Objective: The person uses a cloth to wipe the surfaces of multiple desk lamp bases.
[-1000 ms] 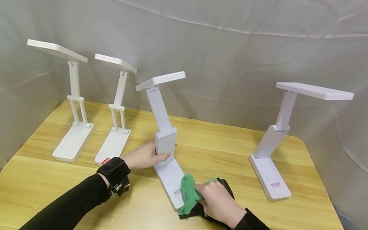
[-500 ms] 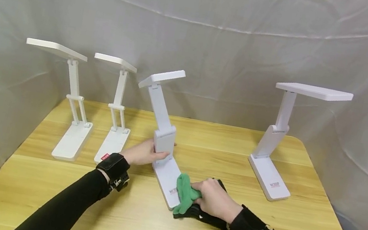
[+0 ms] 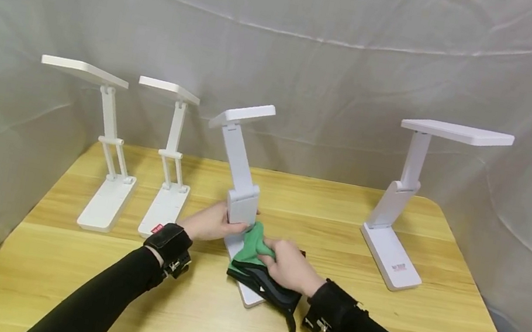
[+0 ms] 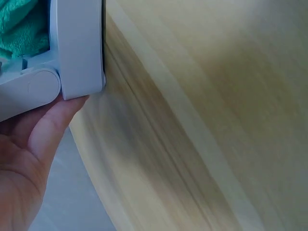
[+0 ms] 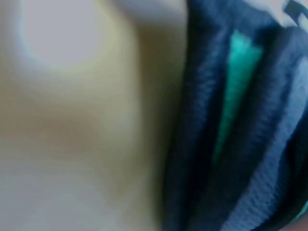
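Slid up and left since the earlier frame, the green cloth (image 3: 249,249) pinched in the right hand (image 3: 288,266) lies, lower centre, across the base (image 3: 250,297) of the white lamp (image 3: 242,204), whose length slants down-right from the gripping left hand (image 3: 206,223).

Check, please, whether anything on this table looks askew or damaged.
The middle lamp, held by the left hand, looks askew: its head slants, while on the other three lamps it looks roughly level. I see no damage.

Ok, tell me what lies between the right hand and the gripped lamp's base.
A green-and-black cloth, partly covering the base; the head view shows it.
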`<state>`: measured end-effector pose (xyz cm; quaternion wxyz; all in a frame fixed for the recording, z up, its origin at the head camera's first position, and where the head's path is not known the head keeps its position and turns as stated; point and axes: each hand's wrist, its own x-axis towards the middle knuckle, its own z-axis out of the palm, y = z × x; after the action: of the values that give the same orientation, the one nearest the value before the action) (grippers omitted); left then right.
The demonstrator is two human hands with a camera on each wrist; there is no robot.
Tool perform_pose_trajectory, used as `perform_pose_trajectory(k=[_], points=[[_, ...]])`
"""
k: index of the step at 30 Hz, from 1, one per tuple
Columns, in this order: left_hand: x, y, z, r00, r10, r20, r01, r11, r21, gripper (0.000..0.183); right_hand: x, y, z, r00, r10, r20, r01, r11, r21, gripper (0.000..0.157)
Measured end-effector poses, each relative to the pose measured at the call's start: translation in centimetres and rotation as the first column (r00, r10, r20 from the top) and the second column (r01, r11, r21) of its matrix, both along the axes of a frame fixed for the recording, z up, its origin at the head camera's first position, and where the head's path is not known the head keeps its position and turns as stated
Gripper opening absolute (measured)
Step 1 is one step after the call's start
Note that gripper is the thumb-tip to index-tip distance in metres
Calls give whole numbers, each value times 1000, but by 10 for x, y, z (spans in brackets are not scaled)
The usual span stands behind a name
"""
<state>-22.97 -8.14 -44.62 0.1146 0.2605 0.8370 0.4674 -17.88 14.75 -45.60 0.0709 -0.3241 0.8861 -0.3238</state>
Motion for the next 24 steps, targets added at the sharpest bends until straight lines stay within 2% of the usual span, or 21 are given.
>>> perform_pose_trajectory(k=[2, 8, 11, 16, 18, 20, 22, 24], points=[[0, -1, 0, 1000, 18, 4, -18, 1000, -12, 38, 11, 3, -1, 998, 4, -57, -2, 1000, 27, 11], [1, -1, 1, 998, 55, -4, -56, 995, -79, 42, 47, 23, -2, 987, 65, -146, -53, 995, 84, 43], [1, 0, 1, 999, 46, -8, -47, 996, -81, 41, 50, 20, -2, 976, 87, -199, -61, 989, 134, 51], [-1, 2, 2, 1000, 15, -24, -16, 998, -59, 40, 40, -4, -5, 948, 103, -300, -32, 972, 233, 53], [-1, 2, 2, 1000, 13, -26, -15, 998, -56, 40, 40, -13, -6, 931, 164, -327, -73, 959, 273, 51], [-1, 1, 2, 1000, 16, -25, -18, 998, -55, 41, 44, -18, -6, 908, 251, -336, -154, 945, 290, 50], [0, 1, 2, 1000, 18, -22, -19, 998, -54, 40, 49, -17, -5, 888, 332, -319, -246, 928, 282, 49], [0, 0, 3, 1000, 17, -22, -19, 998, -63, 41, 55, -11, -4, 878, 388, -279, -321, 911, 258, 49]])
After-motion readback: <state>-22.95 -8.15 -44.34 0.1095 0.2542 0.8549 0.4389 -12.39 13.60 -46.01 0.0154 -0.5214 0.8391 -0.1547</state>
